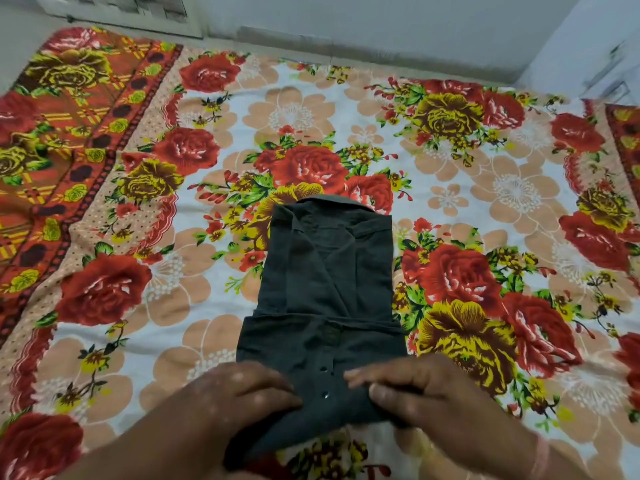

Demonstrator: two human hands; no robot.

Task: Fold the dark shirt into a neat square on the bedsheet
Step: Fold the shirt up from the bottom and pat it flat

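Observation:
The dark shirt [325, 285] lies on the floral bedsheet [304, 109] as a long narrow strip, sleeves folded inward, collar at the far end. Its near end is raised off the sheet and doubled over, with small buttons showing along the middle. My left hand [239, 393] grips the left side of that near end, fingers curled over the cloth. My right hand [412, 386] grips the right side, thumb pressed on the fabric and fingers curled above it. The shirt's lowest edge is partly hidden under both hands.
The bedsheet covers the whole bed, with a red patterned border [69, 133] on the left. A pale wall [381, 26] runs along the far edge of the bed. A pink bangle [542, 459] is on my right wrist.

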